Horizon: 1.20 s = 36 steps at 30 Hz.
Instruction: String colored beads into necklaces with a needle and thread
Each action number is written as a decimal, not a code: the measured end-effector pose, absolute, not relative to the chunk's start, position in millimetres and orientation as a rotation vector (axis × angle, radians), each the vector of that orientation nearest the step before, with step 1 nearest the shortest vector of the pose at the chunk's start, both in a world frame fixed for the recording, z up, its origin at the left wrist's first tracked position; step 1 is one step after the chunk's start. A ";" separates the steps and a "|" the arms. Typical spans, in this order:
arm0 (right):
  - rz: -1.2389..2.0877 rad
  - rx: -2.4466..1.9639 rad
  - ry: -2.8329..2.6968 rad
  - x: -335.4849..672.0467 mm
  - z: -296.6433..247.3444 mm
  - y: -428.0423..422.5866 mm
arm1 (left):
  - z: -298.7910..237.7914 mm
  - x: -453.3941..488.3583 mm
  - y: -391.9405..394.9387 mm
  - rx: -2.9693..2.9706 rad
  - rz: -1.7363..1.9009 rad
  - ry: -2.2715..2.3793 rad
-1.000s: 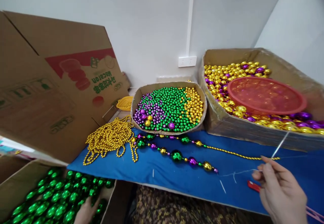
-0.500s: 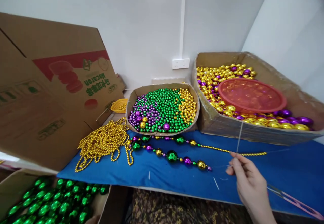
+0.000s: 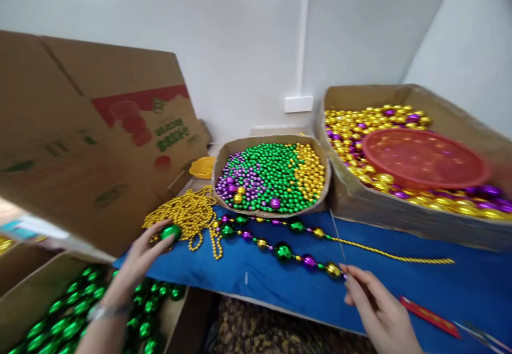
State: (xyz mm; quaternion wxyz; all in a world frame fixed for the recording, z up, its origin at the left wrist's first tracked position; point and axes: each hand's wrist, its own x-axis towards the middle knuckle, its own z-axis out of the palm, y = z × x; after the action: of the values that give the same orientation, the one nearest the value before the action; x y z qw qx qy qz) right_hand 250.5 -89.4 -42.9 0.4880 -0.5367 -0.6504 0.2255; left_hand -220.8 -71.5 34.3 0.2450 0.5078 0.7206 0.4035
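Note:
My left hand (image 3: pixel 144 250) is closed around a large shiny green bead (image 3: pixel 171 232), held above the heap of gold bead chains. My right hand (image 3: pixel 378 300) pinches the lower end of a long thin needle (image 3: pixel 337 235), which points up and to the left. Near its fingertips lies the end of a bead string (image 3: pixel 283 251) with green, purple and gold beads of mixed sizes. Behind runs a second stretch of the strand, ending in a gold twisted-looking length (image 3: pixel 388 255). The thread at the needle is too fine to make out.
A shallow carton (image 3: pixel 216 175) holds small beads. To its right, a large carton (image 3: pixel 400 207) contains gold and purple beads and a red basin (image 3: pixel 424 159). Green beads fill a lower box (image 3: pixel 18 303). A red-handled tool (image 3: pixel 430 316) and scissors or tweezers (image 3: pixel 482 338) lie at right.
My left hand has come into view with a green bead. My right hand and the needle have shifted left and down, close to the string's end. The camera view has turned slightly left.

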 end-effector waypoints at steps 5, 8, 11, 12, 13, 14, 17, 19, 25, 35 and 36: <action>0.364 -1.121 -1.907 229.6 -45.6 -92.2 | 25.2 -96.2 -25.7 0.960 1.269 0.942; 0.337 -1.080 -1.979 225.8 -43.8 -95.2 | 3.7 -50.2 -13.3 0.802 1.157 0.692; 0.318 -1.091 -2.013 228.1 -44.3 -97.9 | -9.6 -27.3 -10.6 0.724 1.104 0.637; 0.312 -1.095 -2.021 229.3 -44.9 -98.5 | -11.7 -23.0 -10.6 0.745 1.103 0.652; 0.304 -1.093 -2.028 230.5 -45.6 -98.9 | -12.8 -19.8 -10.8 0.802 1.119 0.688; 0.293 -1.087 -2.033 231.5 -46.1 -99.1 | -13.2 -17.6 -11.2 0.902 1.148 0.743; 0.256 -1.086 -2.052 233.3 -46.7 -98.2 | -11.7 -15.7 -13.2 1.369 1.238 0.949; 0.214 -1.085 -2.069 233.8 -46.4 -97.0 | -10.5 -17.0 -14.5 1.653 1.233 1.028; 0.076 -1.081 -2.115 235.3 -46.1 -94.6 | -10.8 -19.6 -16.3 1.926 1.154 1.078; -0.231 -1.171 -2.219 247.2 -38.2 -91.5 | -2.5 -21.6 -19.5 1.912 1.050 1.081; -0.252 -1.179 -2.226 246.5 -37.5 -91.0 | -2.5 -19.8 -20.2 1.909 1.043 1.062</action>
State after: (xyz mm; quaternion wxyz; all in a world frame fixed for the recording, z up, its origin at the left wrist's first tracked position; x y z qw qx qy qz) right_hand 246.5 -91.0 -37.5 0.3002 -0.4442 -0.8388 -0.0948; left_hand -19.8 -20.2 -2.5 0.3529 0.7378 0.4106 0.4030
